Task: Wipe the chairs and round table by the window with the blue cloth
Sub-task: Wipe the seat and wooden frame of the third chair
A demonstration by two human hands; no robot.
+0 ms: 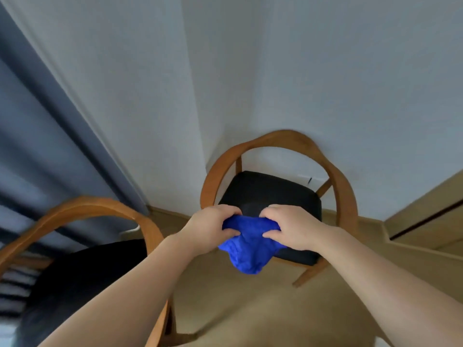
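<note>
Indoors, left hand and right hand, firm grip on blue cloth, before corner chair, beige floor.

Vivid royal-blue cloth, plain, no pattern. Two chairs: the far chair has a honey-brown wooden frame and black seat; the near chair, blurred, seems the same. Slate-blue curtain, pale grey-white wall, beige floor.
</note>
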